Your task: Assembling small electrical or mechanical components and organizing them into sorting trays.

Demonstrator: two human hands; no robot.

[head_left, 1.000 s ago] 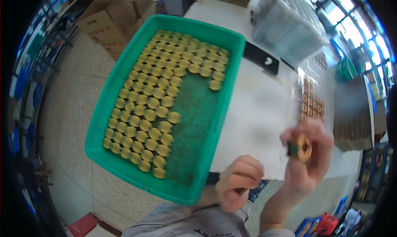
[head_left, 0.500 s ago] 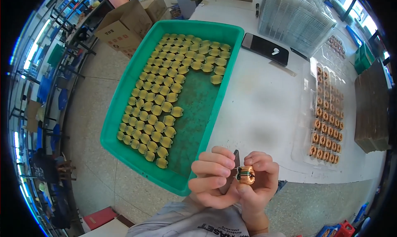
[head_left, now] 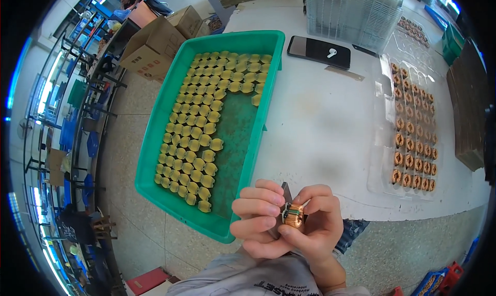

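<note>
1. Head view: the left hand [head_left: 257, 213] and right hand [head_left: 314, 229] meet at the table's near edge, fingers curled closed around a small copper-wound coil [head_left: 294, 216] pinched between them.
2. A thin dark tool [head_left: 285, 191], possibly a blade, rises behind the coil.
3. The green tray [head_left: 155, 156] of yellow parts lies just left; the clear tray [head_left: 385, 177] of coils sits well right.

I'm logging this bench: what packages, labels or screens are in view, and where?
Phone: flat on the white table beyond the green tray, dark screen, black rectangle.
Cardboard boxes: on the floor, far left of the tray, brown, flaps open.
Clear blister tray: table's right, rows of copper coils.
</note>
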